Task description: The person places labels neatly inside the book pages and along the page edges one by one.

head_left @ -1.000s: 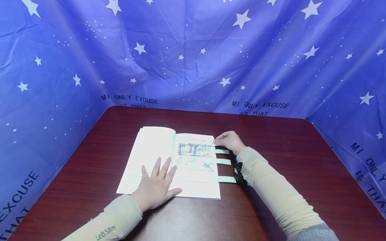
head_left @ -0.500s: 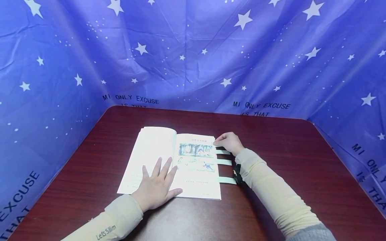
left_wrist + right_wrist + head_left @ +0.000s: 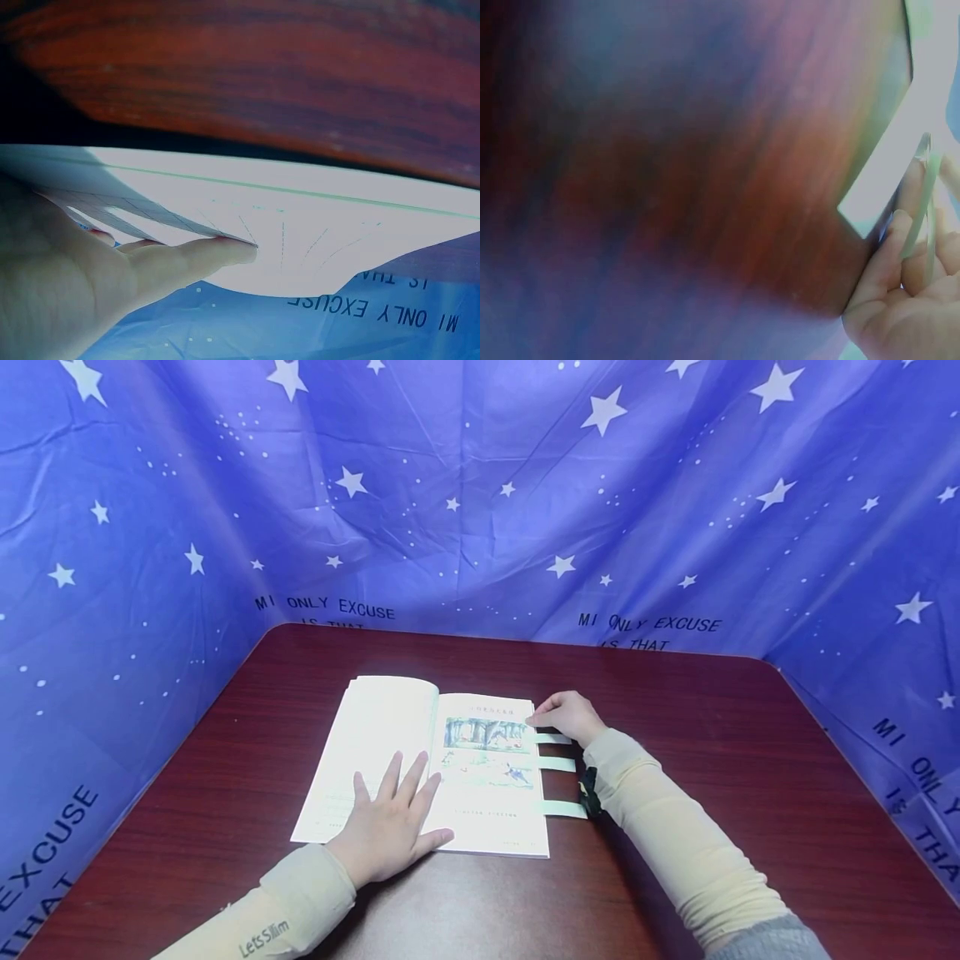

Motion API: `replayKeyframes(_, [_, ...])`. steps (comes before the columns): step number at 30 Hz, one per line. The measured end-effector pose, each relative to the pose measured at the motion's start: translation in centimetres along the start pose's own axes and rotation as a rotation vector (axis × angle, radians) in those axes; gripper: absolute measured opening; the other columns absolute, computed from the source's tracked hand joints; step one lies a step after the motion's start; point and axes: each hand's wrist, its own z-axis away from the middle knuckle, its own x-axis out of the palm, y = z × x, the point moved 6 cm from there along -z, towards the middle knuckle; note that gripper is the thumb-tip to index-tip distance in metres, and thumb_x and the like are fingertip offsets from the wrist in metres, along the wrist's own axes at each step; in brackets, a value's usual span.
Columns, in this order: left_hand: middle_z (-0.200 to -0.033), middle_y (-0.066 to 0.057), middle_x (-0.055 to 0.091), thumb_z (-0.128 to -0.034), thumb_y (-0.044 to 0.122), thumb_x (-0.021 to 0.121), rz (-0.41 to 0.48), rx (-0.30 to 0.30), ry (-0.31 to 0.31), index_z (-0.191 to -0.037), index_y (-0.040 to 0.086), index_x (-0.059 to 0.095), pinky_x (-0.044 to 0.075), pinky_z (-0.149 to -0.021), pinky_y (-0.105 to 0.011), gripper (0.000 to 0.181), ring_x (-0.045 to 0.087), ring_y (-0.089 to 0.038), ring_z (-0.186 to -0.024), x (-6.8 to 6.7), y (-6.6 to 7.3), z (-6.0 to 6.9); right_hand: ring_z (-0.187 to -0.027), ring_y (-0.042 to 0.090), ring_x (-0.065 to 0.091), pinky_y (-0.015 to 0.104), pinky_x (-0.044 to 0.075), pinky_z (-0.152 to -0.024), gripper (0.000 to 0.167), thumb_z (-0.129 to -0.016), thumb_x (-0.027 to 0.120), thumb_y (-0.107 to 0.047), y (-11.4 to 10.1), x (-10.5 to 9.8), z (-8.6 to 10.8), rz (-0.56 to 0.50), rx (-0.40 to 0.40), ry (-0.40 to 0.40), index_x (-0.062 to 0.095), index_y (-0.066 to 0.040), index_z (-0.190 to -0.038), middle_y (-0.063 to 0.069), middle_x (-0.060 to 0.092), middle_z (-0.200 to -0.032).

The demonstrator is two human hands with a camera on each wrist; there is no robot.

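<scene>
An open book (image 3: 487,827) lies on the dark red table, with printed text and two coloured pictures on its right page. My left hand (image 3: 386,835) rests on the lower middle of the book, fingers spread and straight; in the left wrist view its thumb (image 3: 202,256) lies along the page. At the upper right page edge, my right hand (image 3: 573,717) has thumb and forefinger together, seemingly pinching a thin pale paper strip (image 3: 931,247), mostly hidden by the fingers. Below it, pale green paper strips (image 3: 557,763) stick out from the page edge.
The reddish wooden table (image 3: 675,710) spreads around the book. A blue curtain (image 3: 465,527) with white stars and black lettering surrounds the table's back and sides. A black strap (image 3: 590,792) sits on the right wrist.
My right hand has shifted slightly, its fingertips a little lower and farther left along the page edge. My left hand and the book stay in place.
</scene>
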Motion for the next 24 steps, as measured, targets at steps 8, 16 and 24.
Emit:
replayKeyframes(8, [-0.164, -0.012, 0.025, -0.0968, 0.065, 0.040, 0.006, 0.001, 0.000, -0.150, 0.012, 0.041, 0.027, -0.098, -0.082, 0.075, 0.023, -0.043, -0.149, 0.0, 0.1, -0.1, -0.092, 0.022, 0.055, 0.031, 0.044, -0.079, 0.027, -0.082, 0.081, -0.027, -0.1, -0.2, 0.3, -0.014, -0.005, -0.026, 0.073, -0.003, -0.092, 0.013, 0.068, -0.109])
replayKeyframes(16, [-0.164, -0.011, 0.024, -0.0969, 0.065, 0.039, 0.012, -0.002, -0.013, -0.151, 0.013, 0.040, 0.026, -0.098, -0.082, 0.076, 0.022, -0.043, -0.149, 0.0, 0.2, -0.2, -0.087, 0.021, 0.054, 0.030, 0.043, -0.076, 0.027, -0.080, 0.082, -0.029, 0.0, -0.1, -0.1, 0.012, 0.007, -0.039, 0.069, -0.006, -0.086, 0.007, 0.064, -0.098])
replayKeyframes(24, [-0.164, -0.011, 0.024, -0.0969, 0.066, 0.039, 0.000, -0.008, -0.001, -0.151, 0.013, 0.040, 0.028, -0.097, -0.082, 0.076, 0.023, -0.043, -0.149, 0.1, 0.0, 0.0, -0.077, 0.019, 0.050, 0.028, 0.040, -0.068, 0.032, -0.081, 0.081, -0.035, -0.3, 0.6, -0.7, 0.084, 0.004, -0.037, 0.060, -0.010, -0.080, 0.002, 0.056, -0.081])
